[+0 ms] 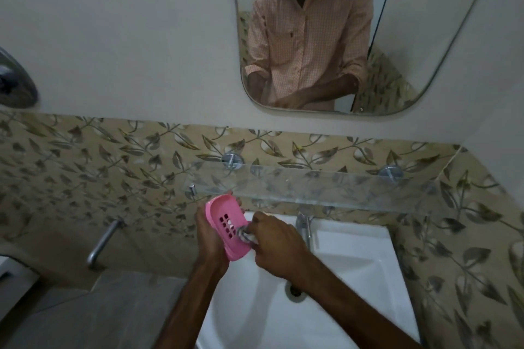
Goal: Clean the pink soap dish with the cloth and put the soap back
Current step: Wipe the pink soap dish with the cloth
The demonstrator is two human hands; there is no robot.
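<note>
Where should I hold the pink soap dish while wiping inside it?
Probably by its long outer rims, from underneath: the pink soap dish is tilted with its hollow facing the right hand, so the left hand cupping the back leaves the slotted floor free for the cloth.

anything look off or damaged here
Nothing stands out. The left hand holds the dish tilted near the sink while the right hand presses the cloth into it. No spill or damage shows; the soap is not in view.
</note>
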